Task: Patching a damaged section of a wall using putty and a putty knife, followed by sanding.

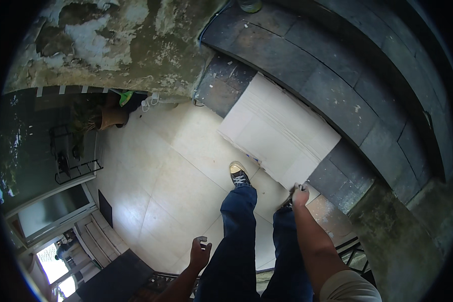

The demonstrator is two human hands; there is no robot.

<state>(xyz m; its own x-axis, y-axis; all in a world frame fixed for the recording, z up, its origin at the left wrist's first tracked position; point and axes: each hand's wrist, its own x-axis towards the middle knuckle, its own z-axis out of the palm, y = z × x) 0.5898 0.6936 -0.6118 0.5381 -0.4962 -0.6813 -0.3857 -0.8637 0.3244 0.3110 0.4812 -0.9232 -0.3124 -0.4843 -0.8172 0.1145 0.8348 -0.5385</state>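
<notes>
A large pale cardboard sheet (pixel 282 128) with creases across it lies on the dark tiled step, its near edge reaching over the light floor. My right hand (pixel 300 195) is closed at the sheet's near right corner, its fingers pinched on the edge there. The fingertips look greyish. Lower and to the left, my left hand (pixel 200 253) hangs in the air above the floor. Its fingers are loosely bent, with a gap to the thumb and nothing between them. It is apart from the cardboard.
Dark stone steps (pixel 332 60) curve up beyond the sheet. A peeling wall (pixel 110 45) stands at the far left, with a potted plant (pixel 113 118) and a black metal rack (pixel 70 156) below it. My shoe (pixel 238 171) rests on the tiled floor (pixel 161 181). Black railing (pixel 355 249) is at the lower right.
</notes>
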